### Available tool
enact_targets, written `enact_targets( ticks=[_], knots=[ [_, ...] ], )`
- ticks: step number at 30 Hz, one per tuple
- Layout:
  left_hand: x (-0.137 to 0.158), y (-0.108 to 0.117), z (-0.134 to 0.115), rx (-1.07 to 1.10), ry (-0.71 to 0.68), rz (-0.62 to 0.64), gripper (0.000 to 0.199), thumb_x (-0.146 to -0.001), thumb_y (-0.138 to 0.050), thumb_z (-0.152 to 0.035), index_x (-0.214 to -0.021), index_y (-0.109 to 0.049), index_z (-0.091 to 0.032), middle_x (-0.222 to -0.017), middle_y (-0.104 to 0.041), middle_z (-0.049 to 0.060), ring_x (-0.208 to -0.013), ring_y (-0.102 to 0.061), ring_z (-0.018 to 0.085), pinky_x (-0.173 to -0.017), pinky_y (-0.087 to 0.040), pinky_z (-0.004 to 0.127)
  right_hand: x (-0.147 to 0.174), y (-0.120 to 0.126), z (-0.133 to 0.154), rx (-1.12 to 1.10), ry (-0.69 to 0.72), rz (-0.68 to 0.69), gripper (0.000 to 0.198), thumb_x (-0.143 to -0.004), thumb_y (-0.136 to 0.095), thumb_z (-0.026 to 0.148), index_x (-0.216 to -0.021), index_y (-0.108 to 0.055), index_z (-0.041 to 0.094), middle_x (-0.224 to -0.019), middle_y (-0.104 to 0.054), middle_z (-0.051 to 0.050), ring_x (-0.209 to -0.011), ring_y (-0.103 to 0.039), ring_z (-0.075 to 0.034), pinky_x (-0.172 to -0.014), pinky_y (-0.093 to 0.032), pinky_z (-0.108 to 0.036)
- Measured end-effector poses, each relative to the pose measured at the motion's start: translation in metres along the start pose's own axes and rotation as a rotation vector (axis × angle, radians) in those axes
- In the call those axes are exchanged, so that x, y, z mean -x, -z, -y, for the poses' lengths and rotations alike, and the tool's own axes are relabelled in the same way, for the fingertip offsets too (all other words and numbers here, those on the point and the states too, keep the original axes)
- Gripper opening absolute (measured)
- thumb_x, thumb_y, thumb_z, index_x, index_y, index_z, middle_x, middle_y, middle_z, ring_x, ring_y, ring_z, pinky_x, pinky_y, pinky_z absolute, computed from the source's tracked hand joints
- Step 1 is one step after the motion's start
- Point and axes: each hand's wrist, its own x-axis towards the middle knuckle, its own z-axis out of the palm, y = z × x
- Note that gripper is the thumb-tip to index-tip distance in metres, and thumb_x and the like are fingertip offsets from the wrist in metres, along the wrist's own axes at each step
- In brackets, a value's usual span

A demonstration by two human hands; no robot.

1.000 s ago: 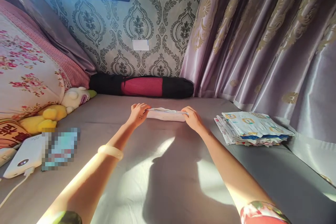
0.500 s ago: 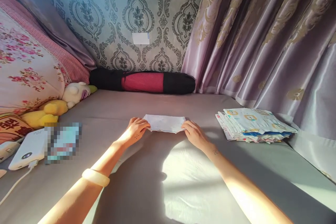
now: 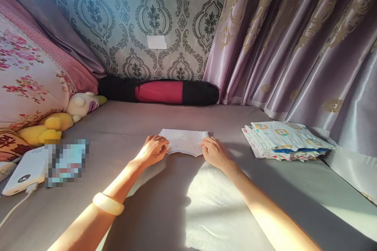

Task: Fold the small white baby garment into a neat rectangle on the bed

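Observation:
A small white folded cloth (image 3: 185,141), perhaps a garment, lies on the grey sheet in front of me; its kind is not clear. My left hand (image 3: 153,150) pinches its left near corner, fingers curled with the tips partly hidden. At the opposite corner my right hand (image 3: 215,151) grips the cloth between thumb and fingers. The near edge sags a little between the two hands. To the right sits a stack of folded printed cloths (image 3: 288,139), apart from my right hand.
A black and red roll bag (image 3: 159,91) lies along the wall. On the left are plush toys (image 3: 81,106), a white power bank (image 3: 26,168) with a cable, and a blurred-out item (image 3: 67,162). Purple curtains (image 3: 265,39) hang at the right, and a floral cushion (image 3: 26,70) leans at the left.
Both hands have come slightly nearer to me, drawing the cloth's near edge down, so more of its surface shows. The stack on the right has stayed in place.

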Motion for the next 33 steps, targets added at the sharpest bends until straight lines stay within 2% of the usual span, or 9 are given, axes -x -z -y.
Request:
enact_targets(
  ticks=[4, 7, 10, 15, 23, 29, 33],
  knots=[
    [-0.03, -0.009, -0.022, 0.001, 0.041, -0.055, 0.039, -0.091, -0.037, -0.018, -0.12, -0.063, -0.023, -0.126, -0.066, 0.007, -0.118, -0.058, 0.025, -0.101, -0.041, 0.043, -0.028, -0.015, 0.019, -0.024, -0.02, -0.04, 0.036, -0.09, -0.044, 0.004, -0.116, -0.065, 0.017, -0.122, -0.062, -0.008, -0.113, -0.054, -0.021, -0.1, -0.039, -0.032],
    [-0.05, -0.023, -0.034, -0.014, 0.032, -0.052, 0.043, -0.096, -0.032, -0.021, -0.132, -0.054, -0.019, -0.139, -0.058, 0.01, -0.132, -0.048, 0.025, -0.11, -0.035, 0.044, -0.043, -0.028, 0.03, -0.008, -0.046, -0.012, 0.043, -0.096, -0.04, 0.011, -0.136, -0.054, 0.011, -0.141, -0.049, -0.012, -0.132, -0.04, -0.024, -0.112, -0.03, -0.037],
    [-0.059, -0.038, -0.039, -0.043, 0.037, 0.027, 0.047, -0.096, -0.032, -0.02, -0.14, -0.047, -0.016, -0.148, -0.048, 0.012, -0.142, -0.036, 0.026, -0.116, -0.028, 0.047, -0.05, -0.039, 0.038, 0.018, -0.078, 0.059, 0.048, -0.099, -0.034, 0.015, -0.146, -0.043, 0.007, -0.151, -0.035, -0.013, -0.142, -0.025, -0.025, -0.117, -0.02, -0.042],
    [-0.06, -0.058, -0.038, -0.063, 0.056, 0.088, 0.05, -0.097, -0.031, -0.022, -0.146, -0.04, -0.017, -0.154, -0.041, 0.012, -0.146, -0.03, 0.026, -0.118, -0.023, 0.048, -0.053, -0.048, 0.042, 0.021, -0.121, 0.16, 0.053, -0.098, -0.031, 0.017, -0.149, -0.039, 0.004, -0.154, -0.03, -0.011, -0.144, -0.019, -0.023, -0.12, -0.014, -0.044],
    [-0.059, -0.063, -0.034, -0.008, 0.099, 0.136, 0.052, -0.1, -0.022, -0.027, -0.149, -0.035, -0.015, -0.156, -0.037, 0.01, -0.147, -0.028, 0.022, -0.119, -0.023, 0.045, -0.05, -0.059, 0.04, 0.062, -0.122, 0.154, 0.054, -0.098, -0.031, 0.018, -0.15, -0.037, 0.006, -0.153, -0.033, -0.009, -0.143, -0.022, -0.021, -0.12, -0.013, -0.043],
    [-0.059, -0.067, -0.032, -0.03, 0.089, 0.119, 0.051, -0.101, -0.024, -0.027, -0.149, -0.036, -0.014, -0.156, -0.038, 0.01, -0.146, -0.029, 0.023, -0.119, -0.024, 0.046, -0.051, -0.058, 0.04, 0.068, -0.125, 0.167, 0.054, -0.098, -0.032, 0.018, -0.15, -0.037, 0.006, -0.153, -0.032, -0.009, -0.143, -0.022, -0.021, -0.12, -0.013, -0.042],
    [-0.059, -0.064, -0.033, -0.052, 0.084, 0.062, 0.05, -0.1, -0.024, -0.025, -0.146, -0.04, -0.013, -0.153, -0.042, 0.011, -0.146, -0.029, 0.023, -0.119, -0.024, 0.046, -0.052, -0.053, 0.041, 0.065, -0.125, 0.151, 0.051, -0.101, -0.029, 0.02, -0.15, -0.038, 0.007, -0.153, -0.032, -0.009, -0.143, -0.022, -0.021, -0.12, -0.014, -0.043]
  ],
)
